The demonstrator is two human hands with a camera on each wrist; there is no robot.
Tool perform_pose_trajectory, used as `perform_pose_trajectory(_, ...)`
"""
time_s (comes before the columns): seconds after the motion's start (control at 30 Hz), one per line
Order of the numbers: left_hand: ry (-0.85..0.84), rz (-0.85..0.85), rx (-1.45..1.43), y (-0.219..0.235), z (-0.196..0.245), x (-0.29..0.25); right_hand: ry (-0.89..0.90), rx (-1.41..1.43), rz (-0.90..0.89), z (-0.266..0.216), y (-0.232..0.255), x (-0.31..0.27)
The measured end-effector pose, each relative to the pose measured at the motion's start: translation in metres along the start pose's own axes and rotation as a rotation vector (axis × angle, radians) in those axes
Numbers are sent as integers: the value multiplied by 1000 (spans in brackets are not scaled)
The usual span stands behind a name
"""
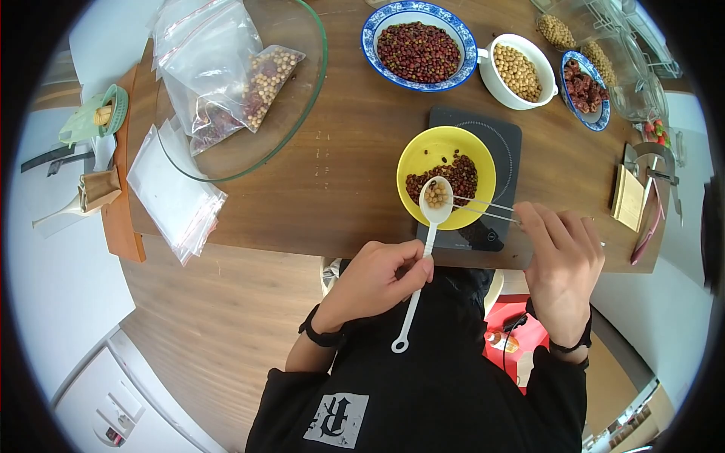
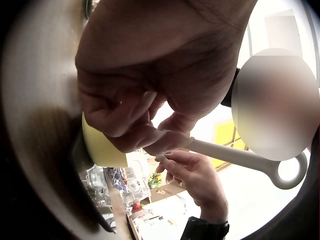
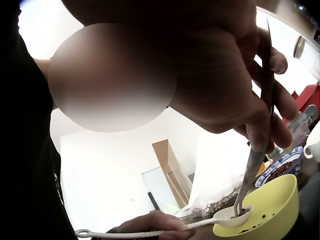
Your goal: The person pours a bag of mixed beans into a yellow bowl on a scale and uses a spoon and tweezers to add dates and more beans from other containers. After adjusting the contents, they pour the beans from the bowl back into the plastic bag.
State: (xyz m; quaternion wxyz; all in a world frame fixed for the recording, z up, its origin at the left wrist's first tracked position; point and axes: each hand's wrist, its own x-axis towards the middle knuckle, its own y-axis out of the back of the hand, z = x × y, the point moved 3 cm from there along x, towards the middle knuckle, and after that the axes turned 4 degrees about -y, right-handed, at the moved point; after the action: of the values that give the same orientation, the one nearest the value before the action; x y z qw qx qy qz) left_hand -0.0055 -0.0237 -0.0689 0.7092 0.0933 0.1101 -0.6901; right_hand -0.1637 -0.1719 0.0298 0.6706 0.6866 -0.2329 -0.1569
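My left hand [image 1: 377, 278] grips the handle of a long white plastic spoon [image 1: 408, 323], thumb on top. The spoon's bowl, with several pale yellow beans [image 1: 436, 195] in it, is over the near part of a yellow bowl [image 1: 433, 139]. Dark red beans [image 1: 462, 175] lie in that bowl. Metal tweezers [image 3: 255, 165] are pinched in my right hand [image 1: 563, 260], to the right of the bowl. In the right wrist view their tips reach down into the spoon among the beans.
A black induction plate [image 1: 507, 143] lies beneath the yellow bowl. Behind stand a blue-patterned bowl of red beans [image 1: 419, 53], a white pot of yellow beans [image 1: 516, 73] and a small dish of dark red pieces [image 1: 585, 87]. Left are a glass bowl [image 1: 298, 124] with zip bags [image 1: 208, 64], and flat bags [image 1: 177, 189].
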Motion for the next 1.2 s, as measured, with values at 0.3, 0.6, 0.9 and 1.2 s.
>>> perform_pose_trajectory(0.3, -35, 27, -11, -1, -1, 0, 21, -9, 32, -3, -5, 2)
perform_pose_trajectory(0.6, 18, 2, 5, 2, 2, 0, -24, 10, 73, 0, 5, -1)
perform_pose_trajectory(0.9, 61, -21, -2, 2, 1, 0, -109, -13, 95, 6, 3, -1)
perform_pose_trajectory(1.2, 16, -4, -13, -1, 0, 0, 0, -18, 62, 0, -4, 2)
